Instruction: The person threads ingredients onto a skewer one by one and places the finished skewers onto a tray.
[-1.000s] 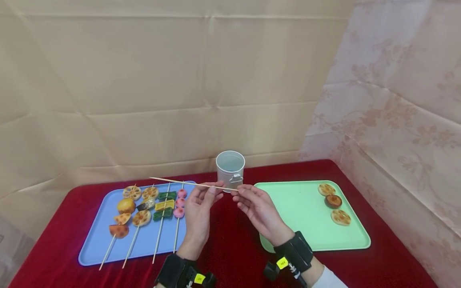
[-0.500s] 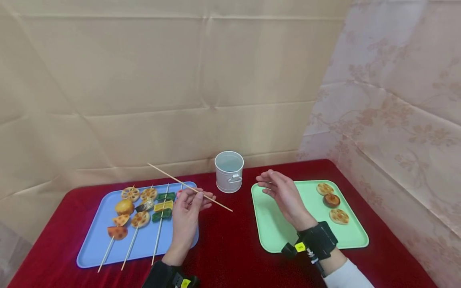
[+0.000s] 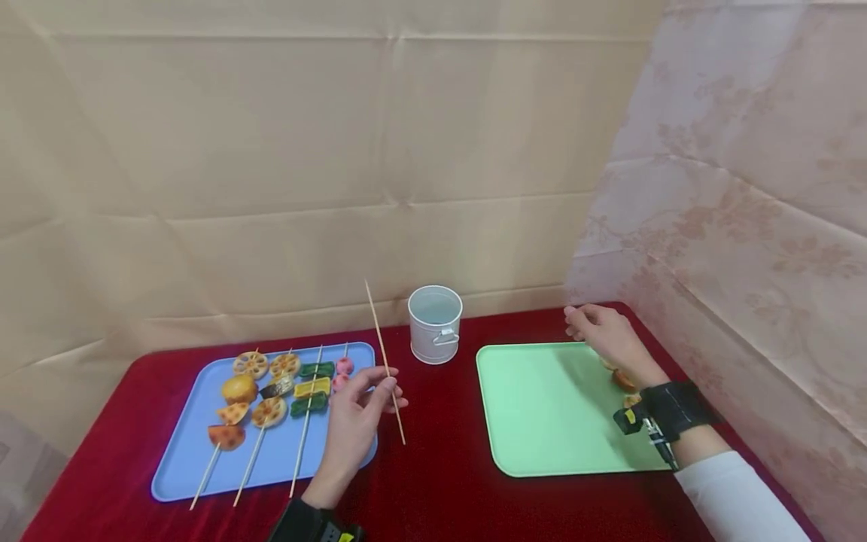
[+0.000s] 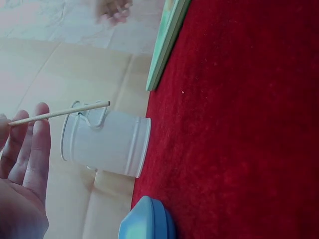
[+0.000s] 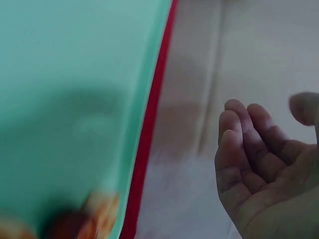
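Observation:
My left hand (image 3: 355, 414) pinches a bare wooden skewer (image 3: 381, 335) between thumb and fingers, above the near right part of the blue tray. The skewer leans upright, its upper end pointing away toward the curtain. In the left wrist view its blunt end overlaps a small white bucket (image 4: 104, 142). Over the far right part of the green tray (image 3: 535, 414), my right hand (image 3: 612, 342) holds nothing. Its fingers are loosely bent and the thumb stands apart in the right wrist view. Under that arm lie a brown mushroom-like piece (image 3: 623, 380) and pale browned slices, partly hidden.
The blue tray (image 3: 172, 474) at left bears several loaded skewers: lotus root slices (image 3: 250, 365), green and yellow pieces (image 3: 311, 388) and pink balls (image 3: 344, 366). The bucket stands between the trays on the red cloth (image 3: 447, 482). A beige curtain (image 3: 271, 188) hangs close behind.
My right hand has let go of the skewer and moved right, over the green tray toward the food pieces. My left hand has kept the skewer and swung it from nearly level to upright.

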The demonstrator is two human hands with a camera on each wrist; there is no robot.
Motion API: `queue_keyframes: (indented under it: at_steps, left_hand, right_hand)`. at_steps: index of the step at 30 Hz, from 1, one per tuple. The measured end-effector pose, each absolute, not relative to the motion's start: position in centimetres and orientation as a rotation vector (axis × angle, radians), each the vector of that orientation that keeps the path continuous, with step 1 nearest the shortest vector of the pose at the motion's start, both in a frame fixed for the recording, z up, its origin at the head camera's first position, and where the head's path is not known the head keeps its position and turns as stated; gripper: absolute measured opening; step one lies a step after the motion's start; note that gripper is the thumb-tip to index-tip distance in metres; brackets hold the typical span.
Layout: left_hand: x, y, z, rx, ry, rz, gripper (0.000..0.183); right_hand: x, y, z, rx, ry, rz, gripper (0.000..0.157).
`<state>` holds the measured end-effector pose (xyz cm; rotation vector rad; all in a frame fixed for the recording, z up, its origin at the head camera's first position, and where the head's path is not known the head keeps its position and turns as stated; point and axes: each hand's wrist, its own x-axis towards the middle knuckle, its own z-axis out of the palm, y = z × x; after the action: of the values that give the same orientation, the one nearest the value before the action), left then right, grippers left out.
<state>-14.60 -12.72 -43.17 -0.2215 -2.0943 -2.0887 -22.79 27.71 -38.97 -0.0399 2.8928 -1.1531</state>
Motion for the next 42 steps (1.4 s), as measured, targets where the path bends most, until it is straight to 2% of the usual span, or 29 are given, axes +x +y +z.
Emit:
queue_keyframes:
  at_steps: [6, 11, 25, 36, 42]
  left_hand:
    - [-14.6, -12.8, -43.6, -0.220, -2.160, -1.975, 0.018]
    - [-14.5, -12.9, -43.9, -0.176, -2.230, -1.867, 0.016]
    - [-14.1, -13.0, -44.2, -0.110, -2.380, -1.780, 0.014]
    - [-14.2, -12.9, -44.2, -0.112, -2.381, -1.767, 0.013]
    - [-14.3, -13.2, -44.2, -0.107, -2.390, -1.763, 0.012]
  right_hand:
    - [-23.3, 32.5, -40.4, 0.017, 3.006, -0.786, 0.047]
    - [-23.2, 34.2, -41.4, 0.077, 2.956, -0.640, 0.044]
    - [-23.2, 34.5, -42.2, 0.066, 2.855, -0.533, 0.032]
    - [-23.7, 34.7, -41.8, 0.082, 2.818, -0.492, 0.038]
    - [-24.3, 34.4, -42.4, 0.030, 2.869, -0.545, 0.028]
